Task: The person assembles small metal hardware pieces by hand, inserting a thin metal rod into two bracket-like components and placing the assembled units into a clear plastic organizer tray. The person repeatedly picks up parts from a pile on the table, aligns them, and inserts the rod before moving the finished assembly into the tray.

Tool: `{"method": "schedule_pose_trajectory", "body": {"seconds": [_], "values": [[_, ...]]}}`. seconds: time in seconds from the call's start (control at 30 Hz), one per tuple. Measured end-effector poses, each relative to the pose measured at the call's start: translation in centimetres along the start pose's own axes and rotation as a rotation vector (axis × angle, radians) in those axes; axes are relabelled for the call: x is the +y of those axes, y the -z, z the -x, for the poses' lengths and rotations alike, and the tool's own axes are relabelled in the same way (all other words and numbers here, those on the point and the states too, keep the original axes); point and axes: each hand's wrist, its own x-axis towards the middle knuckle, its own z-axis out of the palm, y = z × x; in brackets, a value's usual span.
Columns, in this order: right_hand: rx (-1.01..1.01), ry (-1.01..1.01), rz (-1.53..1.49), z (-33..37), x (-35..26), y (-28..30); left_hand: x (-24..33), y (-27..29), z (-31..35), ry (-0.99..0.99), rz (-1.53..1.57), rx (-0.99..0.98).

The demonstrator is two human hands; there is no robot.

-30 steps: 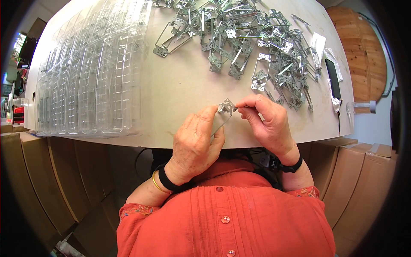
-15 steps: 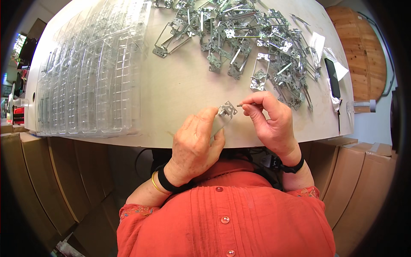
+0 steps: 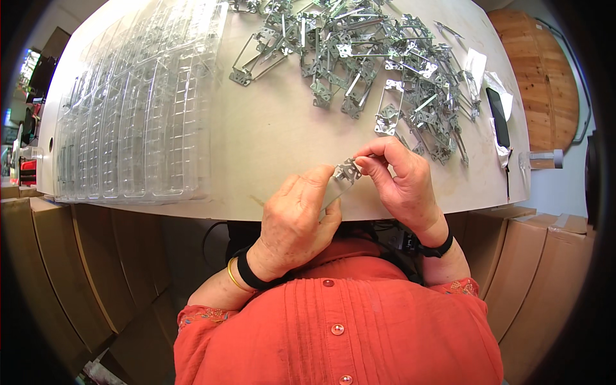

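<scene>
Your left hand (image 3: 296,221) and your right hand (image 3: 401,183) both grip one small metal bracket (image 3: 345,173). You hold it up just over the near edge of the table (image 3: 269,141), close to your chest. Your fingers pinch it from both sides. A big pile of metal brackets (image 3: 366,64) lies farther back. Clear plastic trays (image 3: 135,109) sit to your left.

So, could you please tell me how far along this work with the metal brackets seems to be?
Nothing looks finished yet: the clear plastic trays show no parts inside. In hand: one metal bracket, pinched between left hand and right hand. Left: a large pile of loose brackets on the table.
</scene>
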Motion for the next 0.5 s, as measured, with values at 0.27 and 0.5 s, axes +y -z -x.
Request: {"method": "schedule_pose_trajectory", "body": {"seconds": [0.27, 0.5], "values": [[-0.014, -0.001, 0.025, -0.17, -0.13, 0.00, -0.11, -0.09, -0.09, -0.031, 0.004, 0.013], [0.000, 0.027, 0.071, -0.25, 0.00, -0.21, -0.11, -0.10, -0.05, -0.030, 0.011, 0.010]]}}
